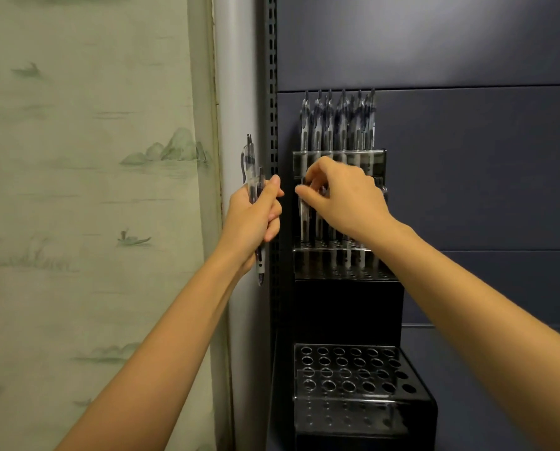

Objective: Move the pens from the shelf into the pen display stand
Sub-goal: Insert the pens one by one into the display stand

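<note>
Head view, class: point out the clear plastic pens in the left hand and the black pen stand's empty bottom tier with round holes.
Clear plastic pens [250,164], left hand [252,219]: head view, barrel above the fingers.
Black pen stand's empty bottom tier [350,413]: head view, front wall.

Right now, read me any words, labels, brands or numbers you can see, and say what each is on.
No readable text anywhere.
Pens in the left hand: small dark marks on one barrel, too small to read.
Pen display stand: no lettering visible.
</note>
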A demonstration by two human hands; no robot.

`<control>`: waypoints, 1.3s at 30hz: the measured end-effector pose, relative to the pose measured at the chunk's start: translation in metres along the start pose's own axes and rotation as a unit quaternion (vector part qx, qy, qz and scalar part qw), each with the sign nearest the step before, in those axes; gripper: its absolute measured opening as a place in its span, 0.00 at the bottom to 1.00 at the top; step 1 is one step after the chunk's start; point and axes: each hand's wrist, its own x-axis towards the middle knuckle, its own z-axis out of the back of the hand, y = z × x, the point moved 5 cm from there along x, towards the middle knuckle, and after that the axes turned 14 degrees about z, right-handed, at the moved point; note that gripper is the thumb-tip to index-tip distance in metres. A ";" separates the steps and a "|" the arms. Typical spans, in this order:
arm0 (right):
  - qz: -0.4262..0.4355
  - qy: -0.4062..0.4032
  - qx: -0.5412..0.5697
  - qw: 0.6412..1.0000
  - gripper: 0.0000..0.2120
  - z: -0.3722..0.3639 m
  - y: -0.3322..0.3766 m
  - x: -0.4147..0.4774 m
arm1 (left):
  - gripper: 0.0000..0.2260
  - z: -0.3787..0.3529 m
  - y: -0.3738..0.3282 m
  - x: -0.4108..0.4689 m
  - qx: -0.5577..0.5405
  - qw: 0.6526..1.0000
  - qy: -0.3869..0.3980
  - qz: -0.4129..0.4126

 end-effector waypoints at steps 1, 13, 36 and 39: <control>0.010 -0.029 0.008 0.999 0.12 0.006 0.003 0.002 | 0.11 -0.001 -0.001 -0.001 0.001 1.000 0.002 0.001; 0.004 0.030 0.262 0.964 0.08 0.005 0.029 0.017 | 0.10 -0.015 -0.006 -0.009 0.017 1.000 0.008 -0.003; -0.032 -0.096 0.164 0.981 0.04 0.052 -0.022 0.023 | 0.13 -0.002 0.001 0.005 0.012 1.000 0.003 -0.009; -0.037 -0.079 0.159 0.983 0.04 0.042 -0.022 0.018 | 0.12 -0.005 0.000 0.006 0.008 1.000 0.007 -0.013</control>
